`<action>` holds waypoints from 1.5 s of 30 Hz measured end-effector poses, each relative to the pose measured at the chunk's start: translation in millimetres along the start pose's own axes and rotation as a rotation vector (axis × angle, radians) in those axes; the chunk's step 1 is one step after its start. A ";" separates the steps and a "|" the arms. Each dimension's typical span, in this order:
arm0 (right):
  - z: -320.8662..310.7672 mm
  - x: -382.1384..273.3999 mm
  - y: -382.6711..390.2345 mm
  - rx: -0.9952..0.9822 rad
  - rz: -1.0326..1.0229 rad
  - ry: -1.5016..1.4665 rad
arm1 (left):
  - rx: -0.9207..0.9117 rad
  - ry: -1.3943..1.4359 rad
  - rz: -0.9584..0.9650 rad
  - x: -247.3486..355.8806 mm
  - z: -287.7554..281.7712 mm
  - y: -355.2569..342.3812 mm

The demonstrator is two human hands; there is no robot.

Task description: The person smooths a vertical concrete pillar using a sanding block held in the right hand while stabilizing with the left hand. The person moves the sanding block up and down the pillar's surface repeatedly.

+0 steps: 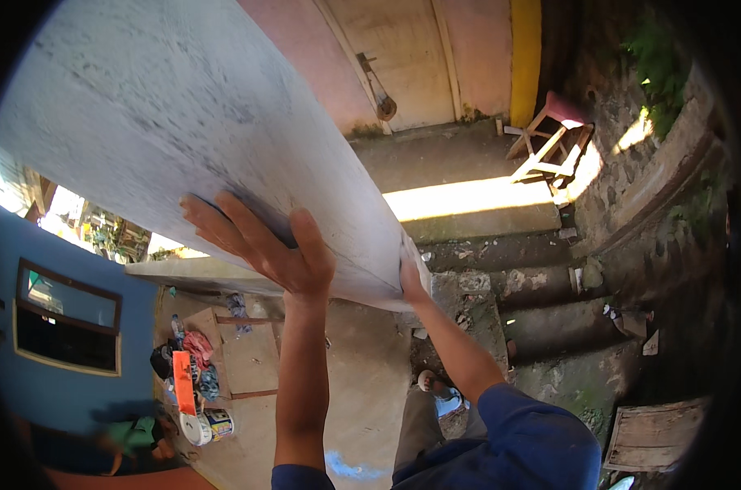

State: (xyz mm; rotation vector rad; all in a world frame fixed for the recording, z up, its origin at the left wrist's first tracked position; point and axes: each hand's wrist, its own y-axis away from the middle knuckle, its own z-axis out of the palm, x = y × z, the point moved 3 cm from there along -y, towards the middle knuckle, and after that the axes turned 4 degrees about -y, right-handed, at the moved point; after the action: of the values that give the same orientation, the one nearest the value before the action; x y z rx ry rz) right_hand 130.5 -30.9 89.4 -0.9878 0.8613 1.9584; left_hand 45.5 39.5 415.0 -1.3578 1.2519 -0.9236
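A broad whitewashed pillar (223, 122), blotched with grey marks, rises before me from the lower middle to the upper left. My left hand (276, 253) lies against its face, fingers spread and thumb apart, with dark shadow between them. On the pillar's right edge rests my right hand (412, 276). Its fingers are largely hidden by the angle and by pale patches at the edge, so whether it holds anything does not show. Both arms reach forward, the right one in a dark blue sleeve (534, 433).
Uneven stone steps (542, 327) descend at right beside a rough wall (656, 180). A wooden stool (554, 135) stands near a padlocked door (403, 57). At left, a white bucket (196, 429), an orange piece (183, 382) and cloths (197, 347) lie by a blue wall (68, 237).
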 end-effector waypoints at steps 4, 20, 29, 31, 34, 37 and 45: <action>92.3 -167.6 -1.0 -0.163 -0.640 0.205 | -0.036 -0.083 -0.065 -0.6 -0.9 -5.0; 64.0 -79.7 -12.1 -0.085 -0.435 0.153 | 0.004 0.234 -0.193 11.4 5.4 -8.6; 21.1 -26.4 -22.9 -0.100 -0.443 0.222 | -0.367 -0.020 -0.085 -6.1 -27.1 74.8; -31.5 43.9 -53.5 -0.009 -0.129 0.040 | -0.398 -0.009 -0.053 -6.9 -27.8 82.3; -53.7 75.0 -67.2 0.088 0.166 -0.097 | -0.421 -0.009 -0.039 -11.7 -31.6 88.2; -21.9 43.6 -50.3 0.016 0.003 -0.063 | -0.453 -0.034 -0.042 -15.9 -45.3 97.0; -23.7 40.1 -48.4 -0.059 -0.108 -0.054 | -0.494 -0.037 -0.038 -17.5 -58.6 95.0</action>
State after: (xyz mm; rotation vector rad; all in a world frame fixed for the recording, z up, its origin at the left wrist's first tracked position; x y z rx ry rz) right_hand 163.2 -13.9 33.2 -0.9903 0.7102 1.9190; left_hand -32.5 52.6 334.2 -1.7765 1.4902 -0.6288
